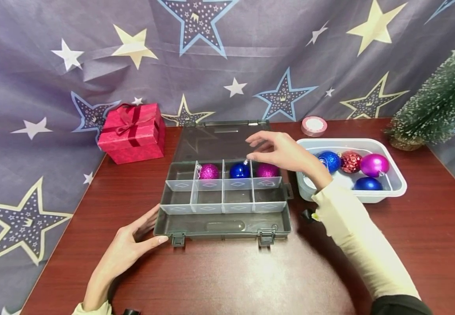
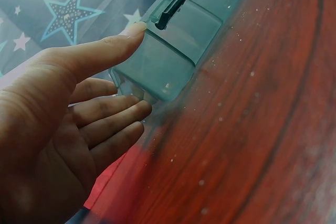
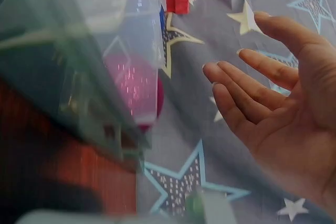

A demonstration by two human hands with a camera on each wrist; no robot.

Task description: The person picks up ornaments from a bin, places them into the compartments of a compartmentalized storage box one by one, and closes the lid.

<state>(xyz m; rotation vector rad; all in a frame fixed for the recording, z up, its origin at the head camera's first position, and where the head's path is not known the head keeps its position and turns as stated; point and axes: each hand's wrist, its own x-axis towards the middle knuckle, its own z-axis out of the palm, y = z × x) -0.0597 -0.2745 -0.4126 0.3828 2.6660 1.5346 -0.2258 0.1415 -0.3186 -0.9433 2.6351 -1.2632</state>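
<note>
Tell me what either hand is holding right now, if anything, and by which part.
Nothing is held: the right hand is empty above the divided box, and the left hand only touches the box's front left corner.

Festive nook: table, starry cloth, frosted tree, gift box

Case on table, three balls in back row. From case: gift 10 o'clock, tape 2, tub with more balls 3.

Red-brown wood-grain table. On it: red gift box, open divided case, white tub, pinkish roll, frosted tree.
</note>
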